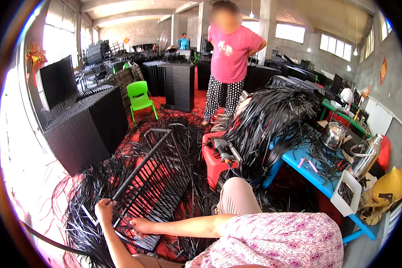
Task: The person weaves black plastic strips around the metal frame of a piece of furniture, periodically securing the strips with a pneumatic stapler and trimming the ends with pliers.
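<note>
Red floor (200, 99), black strips (87, 196) — your left hand (105, 211) and right hand (141, 226) curl at the slatted frame (142, 165) (what either grip holds, I can't tell).

Black frame (152, 187) here at the right hand (141, 226); black strips (87, 214) by the left hand (105, 210); red floor (199, 96), green chair (140, 102) beyond both; red stool (211, 161), blue table (292, 157) to their right; pink shirt (230, 64), white-dotted black trousers (224, 94) farther off; nearer, purple-patterned whitish top (281, 236)!
</note>
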{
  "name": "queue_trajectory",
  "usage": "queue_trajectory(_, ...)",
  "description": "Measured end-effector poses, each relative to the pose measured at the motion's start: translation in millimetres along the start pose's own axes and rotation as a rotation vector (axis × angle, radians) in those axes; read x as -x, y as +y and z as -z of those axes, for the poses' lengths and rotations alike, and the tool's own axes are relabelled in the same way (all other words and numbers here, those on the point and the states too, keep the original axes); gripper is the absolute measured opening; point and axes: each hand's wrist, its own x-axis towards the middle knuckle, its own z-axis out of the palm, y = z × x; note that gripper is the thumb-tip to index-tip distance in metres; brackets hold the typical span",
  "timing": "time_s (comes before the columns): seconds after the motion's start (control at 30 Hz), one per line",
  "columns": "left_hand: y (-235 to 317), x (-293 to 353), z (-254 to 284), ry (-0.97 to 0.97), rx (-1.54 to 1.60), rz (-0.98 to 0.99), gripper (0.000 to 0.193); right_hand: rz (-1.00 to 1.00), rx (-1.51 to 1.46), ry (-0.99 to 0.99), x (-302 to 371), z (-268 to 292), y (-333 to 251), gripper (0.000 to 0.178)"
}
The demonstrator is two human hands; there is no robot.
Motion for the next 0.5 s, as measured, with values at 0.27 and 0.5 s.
queue_trajectory(0.27, 19, 29, 2, 0.002, -0.022, -0.07, 0.026, -0.039, -0.2, 0.097, 9, -5, 22, 0.023)
queue_trajectory(0.5, 25, 37, 12, 0.049, -0.076, -0.109, 0.029, -0.017, -0.22, 0.124, -6, -22, 33, 0.028)
